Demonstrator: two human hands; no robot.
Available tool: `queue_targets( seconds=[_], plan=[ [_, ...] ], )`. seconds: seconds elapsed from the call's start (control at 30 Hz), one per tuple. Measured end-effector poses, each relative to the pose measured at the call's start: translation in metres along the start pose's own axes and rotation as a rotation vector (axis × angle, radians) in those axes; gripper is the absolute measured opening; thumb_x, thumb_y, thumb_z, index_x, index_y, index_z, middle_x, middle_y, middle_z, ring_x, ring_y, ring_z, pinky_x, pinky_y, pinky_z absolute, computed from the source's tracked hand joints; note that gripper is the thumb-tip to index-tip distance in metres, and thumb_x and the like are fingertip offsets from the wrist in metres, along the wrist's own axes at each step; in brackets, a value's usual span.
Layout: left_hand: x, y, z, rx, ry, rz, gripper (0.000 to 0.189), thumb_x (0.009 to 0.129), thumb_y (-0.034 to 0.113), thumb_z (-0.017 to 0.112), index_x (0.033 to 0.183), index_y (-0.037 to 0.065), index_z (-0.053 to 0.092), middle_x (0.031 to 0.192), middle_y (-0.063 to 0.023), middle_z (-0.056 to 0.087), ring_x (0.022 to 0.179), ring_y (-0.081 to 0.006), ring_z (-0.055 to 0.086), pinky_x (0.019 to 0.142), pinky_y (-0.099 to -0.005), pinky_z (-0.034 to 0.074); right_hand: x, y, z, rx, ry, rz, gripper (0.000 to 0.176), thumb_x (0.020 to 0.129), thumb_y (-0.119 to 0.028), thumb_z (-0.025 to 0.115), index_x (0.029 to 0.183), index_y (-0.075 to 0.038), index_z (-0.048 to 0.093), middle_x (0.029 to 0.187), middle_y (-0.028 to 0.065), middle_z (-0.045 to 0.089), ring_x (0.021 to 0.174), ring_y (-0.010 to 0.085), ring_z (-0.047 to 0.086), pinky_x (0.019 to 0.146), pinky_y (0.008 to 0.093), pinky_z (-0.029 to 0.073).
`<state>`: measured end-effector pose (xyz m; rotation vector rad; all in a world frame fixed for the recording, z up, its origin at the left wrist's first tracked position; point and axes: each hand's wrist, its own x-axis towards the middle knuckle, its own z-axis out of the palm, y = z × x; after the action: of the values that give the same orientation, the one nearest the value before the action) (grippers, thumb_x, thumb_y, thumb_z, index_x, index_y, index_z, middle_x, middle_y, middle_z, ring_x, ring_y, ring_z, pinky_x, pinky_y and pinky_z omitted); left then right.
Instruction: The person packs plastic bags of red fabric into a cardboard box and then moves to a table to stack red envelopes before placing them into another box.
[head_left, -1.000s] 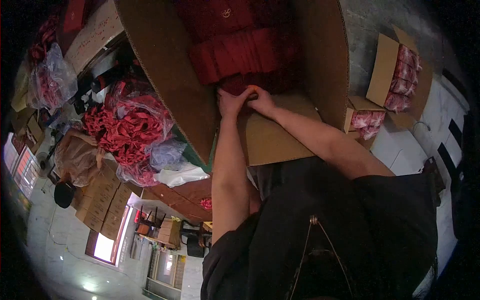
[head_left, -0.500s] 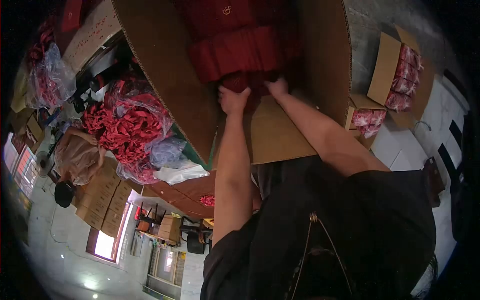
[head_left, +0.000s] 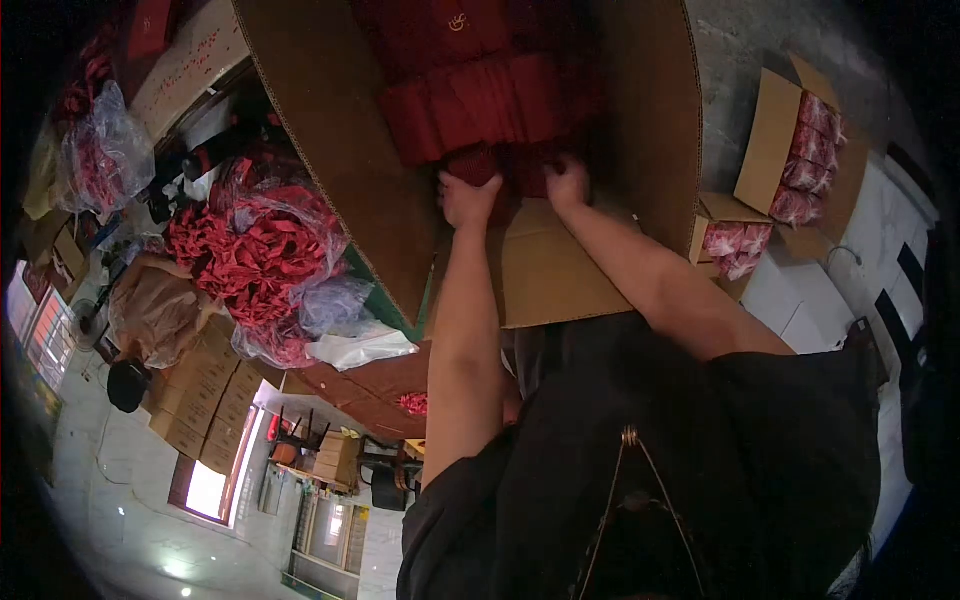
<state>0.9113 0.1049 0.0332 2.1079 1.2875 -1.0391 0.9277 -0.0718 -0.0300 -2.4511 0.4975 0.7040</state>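
Note:
Both my arms reach down into a large open cardboard box point(head_left: 645, 120) holding dark red packs point(head_left: 470, 110); a gold mark shows on the farthest red surface. At the near end of the packs, my left hand point(head_left: 467, 203) is closed around a dark red piece point(head_left: 470, 164) with a fine ribbed look. My right hand point(head_left: 568, 186) has its fingers curled at the right edge of the red material point(head_left: 525, 172) beside it. Shadow hides the fingertips and the exact kind of these pieces.
To the left lies a heap of red ribbon-like pieces point(head_left: 255, 255) in clear plastic. Beyond it is another person point(head_left: 155, 310) near stacked cartons point(head_left: 205, 400). At right, open cartons point(head_left: 765, 140) hold plastic-wrapped red packs point(head_left: 815, 145).
My right hand has shifted slightly right and nearer, its fingers more curled. My left hand stays almost in place on the red piece.

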Motion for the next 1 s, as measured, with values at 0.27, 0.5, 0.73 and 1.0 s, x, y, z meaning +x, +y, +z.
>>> queue_targets(
  seconds=[0.27, 0.5, 0.73, 1.0],
  plan=[
    [0.008, -0.014, -0.008, -0.267, -0.104, 0.096, 0.144, 0.055, 0.075, 0.076, 0.146, -0.01, 0.004, 0.144, -0.0282, 0.034, 0.131, -0.0397, 0.037, 0.109, -0.0415, 0.032, -0.047, -0.061, 0.002, 0.572, -0.52, 0.096, 0.052, 0.075, -0.013, 0.07, 0.125, -0.005, 0.058, 0.099, 0.015, 0.066, 0.09, 0.0187, 0.062, 0.08, 0.0319, 0.05],
    [0.004, 0.0, 0.015, -0.083, 0.082, 0.007, 0.124, 0.057, 0.061, 0.08, 0.141, -0.006, 0.019, 0.138, -0.0294, 0.042, 0.125, -0.044, 0.043, 0.104, -0.046, 0.039, 0.021, -0.043, -0.033, 0.171, -0.391, 0.301, 0.052, 0.086, -0.018, 0.057, 0.135, -0.003, 0.049, 0.133, 0.0154, 0.054, 0.119, 0.0304, 0.052, 0.101, 0.0365, 0.042],
    [-0.006, -0.001, 0.003, -0.138, -0.021, 0.003, 0.127, 0.06, 0.061, 0.079, 0.145, -0.005, 0.011, 0.141, -0.0283, 0.038, 0.129, -0.0434, 0.038, 0.107, -0.0452, 0.035, 0.031, 0.008, 0.024, 0.063, -0.372, 0.127, 0.045, 0.086, -0.02, 0.058, 0.125, 0.002, 0.056, 0.125, 0.0188, 0.059, 0.112, 0.0317, 0.056, 0.098, 0.0387, 0.044],
    [0.0, -0.001, 0.011, -0.1, 0.097, 0.002, 0.123, 0.057, 0.059, 0.081, 0.142, -0.004, 0.02, 0.133, -0.0304, 0.045, 0.124, -0.0461, 0.044, 0.103, -0.0482, 0.04, 0.046, -0.002, 0.001, -0.11, -0.058, 0.198, 0.042, 0.083, -0.02, 0.063, 0.118, 0.002, 0.06, 0.118, 0.0216, 0.062, 0.105, 0.0349, 0.059, 0.093, 0.0404, 0.047]
  ],
)
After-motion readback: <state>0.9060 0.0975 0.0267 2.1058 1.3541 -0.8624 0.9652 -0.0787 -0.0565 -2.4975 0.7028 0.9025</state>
